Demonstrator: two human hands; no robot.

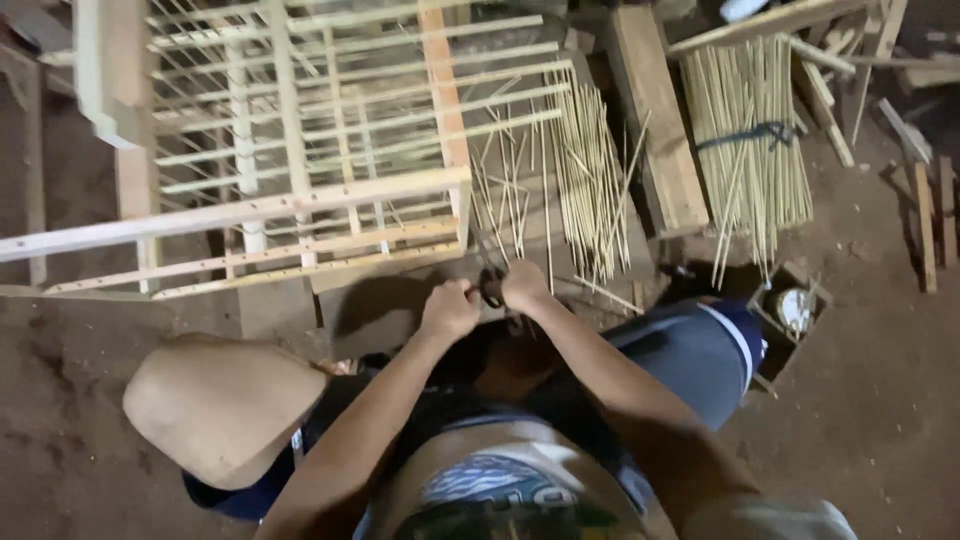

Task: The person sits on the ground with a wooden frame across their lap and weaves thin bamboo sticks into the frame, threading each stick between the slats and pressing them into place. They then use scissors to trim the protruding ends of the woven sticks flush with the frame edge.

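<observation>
Dirt floor (pixel 870 420), workshop clutter, seated between knees.
Left hand (pixel 449 310) and right hand (pixel 525 287) side by side, each grip clamped on dark pliers (pixel 491 285); long axis pointing away toward loose bamboo sticks (pixel 590 180) just beyond, wooden cage frame (pixel 300 150) beyond-left.

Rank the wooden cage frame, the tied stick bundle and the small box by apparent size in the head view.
1. Wooden cage frame
2. Tied stick bundle
3. Small box
</observation>
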